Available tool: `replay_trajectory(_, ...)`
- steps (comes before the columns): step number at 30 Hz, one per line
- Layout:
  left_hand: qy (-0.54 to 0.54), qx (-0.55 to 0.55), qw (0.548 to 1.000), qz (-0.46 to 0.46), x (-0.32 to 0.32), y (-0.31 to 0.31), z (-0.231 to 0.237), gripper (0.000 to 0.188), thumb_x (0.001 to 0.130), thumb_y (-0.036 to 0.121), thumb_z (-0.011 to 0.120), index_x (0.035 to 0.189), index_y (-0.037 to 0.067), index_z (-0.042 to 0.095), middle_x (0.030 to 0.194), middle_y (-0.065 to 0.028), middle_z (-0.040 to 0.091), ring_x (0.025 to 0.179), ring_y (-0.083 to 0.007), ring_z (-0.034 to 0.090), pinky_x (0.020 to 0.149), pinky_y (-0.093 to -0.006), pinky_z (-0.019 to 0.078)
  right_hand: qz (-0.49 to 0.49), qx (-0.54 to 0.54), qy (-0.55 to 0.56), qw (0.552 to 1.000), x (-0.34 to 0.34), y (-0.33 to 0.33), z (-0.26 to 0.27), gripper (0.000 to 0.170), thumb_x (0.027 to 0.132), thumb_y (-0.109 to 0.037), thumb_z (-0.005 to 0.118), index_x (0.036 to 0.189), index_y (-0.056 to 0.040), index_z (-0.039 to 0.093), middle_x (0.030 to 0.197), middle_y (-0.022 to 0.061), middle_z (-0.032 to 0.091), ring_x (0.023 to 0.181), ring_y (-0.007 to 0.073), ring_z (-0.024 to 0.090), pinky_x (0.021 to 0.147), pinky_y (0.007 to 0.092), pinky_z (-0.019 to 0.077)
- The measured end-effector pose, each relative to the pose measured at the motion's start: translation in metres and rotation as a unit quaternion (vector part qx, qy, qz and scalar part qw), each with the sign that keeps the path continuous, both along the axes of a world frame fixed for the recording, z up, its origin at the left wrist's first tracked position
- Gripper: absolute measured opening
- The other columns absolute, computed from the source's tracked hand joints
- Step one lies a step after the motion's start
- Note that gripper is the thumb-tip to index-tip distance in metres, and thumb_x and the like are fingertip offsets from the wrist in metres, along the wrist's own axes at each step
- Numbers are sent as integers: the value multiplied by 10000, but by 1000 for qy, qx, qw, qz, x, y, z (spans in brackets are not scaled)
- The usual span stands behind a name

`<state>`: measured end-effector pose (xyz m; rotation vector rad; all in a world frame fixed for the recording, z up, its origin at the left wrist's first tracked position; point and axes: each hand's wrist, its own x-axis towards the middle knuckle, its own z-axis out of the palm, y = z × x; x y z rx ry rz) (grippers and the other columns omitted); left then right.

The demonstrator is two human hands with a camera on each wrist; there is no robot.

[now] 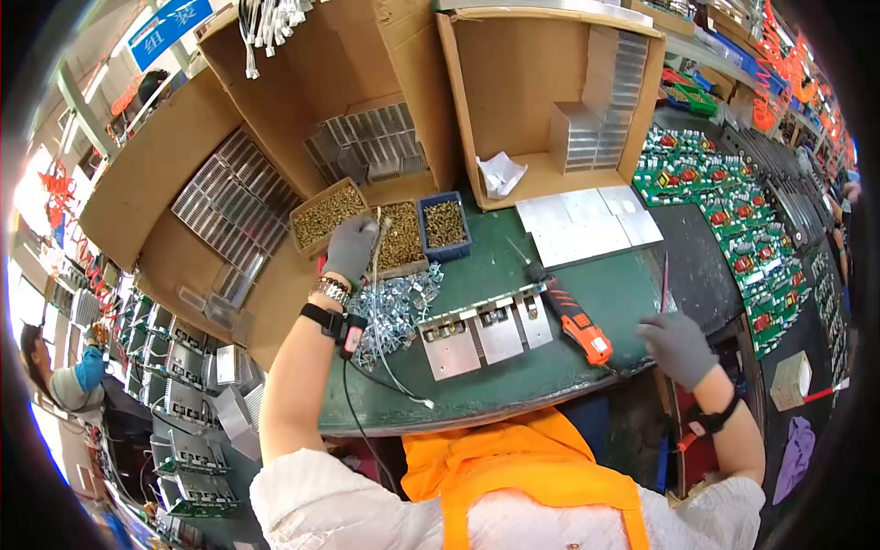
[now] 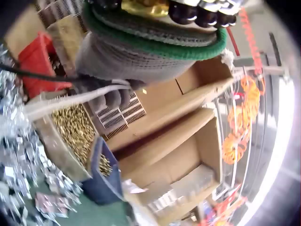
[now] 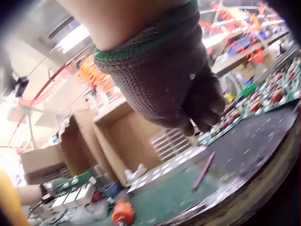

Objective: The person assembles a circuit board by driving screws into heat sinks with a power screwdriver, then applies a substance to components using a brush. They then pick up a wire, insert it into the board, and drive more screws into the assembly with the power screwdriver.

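In the head view my gloved left hand [image 1: 351, 246] is over the bins of brass screws [image 1: 401, 234], and a white cable [image 1: 378, 316] hangs from it down to the bench's front. The left wrist view has the fingers of this hand [image 2: 136, 63] curled round the white cable [image 2: 70, 100]. My gloved right hand [image 1: 678, 348] hovers at the bench's right front, fingers loosely bent. A thin reddish stick [image 1: 665, 280] lies just beyond it. From the right wrist, the hand [image 3: 164, 80] is above the stick [image 3: 203, 172], apart from it, with nothing visible in its fingers.
An orange-black electric screwdriver [image 1: 579, 325] lies beside metal plates on a board strip [image 1: 483, 332]. Small silver clips [image 1: 394, 307] are heaped below the bins. Cardboard boxes [image 1: 513, 82] line the back; flat metal plates [image 1: 587, 226] and green circuit boards [image 1: 738, 234] are to the right.
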<state>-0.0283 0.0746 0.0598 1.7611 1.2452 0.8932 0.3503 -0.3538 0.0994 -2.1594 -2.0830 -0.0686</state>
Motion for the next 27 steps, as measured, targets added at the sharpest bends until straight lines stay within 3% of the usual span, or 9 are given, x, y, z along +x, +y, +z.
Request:
replay_trajectory(1,167,69,983,-26,-4,4,4,201,934,200,565,1004,33,654,838,-133,676,725,-244,650,696,-349,518,77,-23,-22,997,-11,28,-12,319,793,-113,641,1110,-135,625,1136,89,624,980,304,623,829,407,510)
replay_trajectory(2,199,125,971,-37,-13,9,6,185,917,190,555,1003,84,679,912,-158,682,851,-312,659,784,-401,506,106,-19,-62,992,-16,48,-21,396,795,-120,636,1186,-156,584,1234,81,574,1058,291,594,872,397,492)
replay_trajectory(7,278,166,943,79,-41,49,31,215,914,193,545,1070,126,676,1028,-165,682,963,-340,646,859,-419,501,281,-82,-153,944,-27,122,-43,534,828,-141,586,1348,-199,480,1445,53,432,1266,255,469,1009,386,416)
replay_trajectory(10,477,135,868,-6,-49,76,26,342,858,189,632,1200,167,641,1190,-133,648,1129,-316,598,954,-404,480,391,-87,-237,885,-24,151,-53,475,848,-190,568,1319,-229,522,1439,-13,447,1311,230,407,1084,396,348)
replay_trajectory(14,418,105,901,-50,-46,103,8,415,788,196,725,1191,145,641,1182,-126,651,1106,-312,610,947,-398,484,425,-98,-239,867,-25,173,-51,299,856,-196,551,1141,-212,641,1317,-65,540,1293,208,417,1079,384,348)
replay_trajectory(19,416,92,902,-72,-52,117,5,276,789,201,733,1042,103,683,1039,-127,692,993,-312,649,880,-385,506,442,-93,-175,875,-28,148,-49,361,811,-177,596,1172,-188,609,1268,-33,557,1270,230,439,1081,415,346)
replay_trajectory(23,390,77,918,7,-45,88,22,134,814,156,694,937,104,691,972,-142,688,971,-315,649,856,-389,509,415,-11,0,910,-37,103,-10,374,730,-106,652,1098,-149,596,1171,74,568,1200,299,490,1040,451,404)
replay_trajectory(26,325,165,931,23,-53,95,13,94,861,152,631,929,106,678,956,-170,676,961,-326,648,839,-394,507,277,128,184,934,-39,73,11,361,669,-25,721,1000,-119,610,1125,105,581,1137,380,533,957,464,450)
replay_trajectory(27,269,208,938,63,-52,96,9,102,873,152,612,941,111,675,956,-176,674,958,-335,646,833,-396,506,225,187,244,924,-45,64,21,326,716,-140,783,980,-112,595,1118,110,579,1108,360,559,990,466,441)
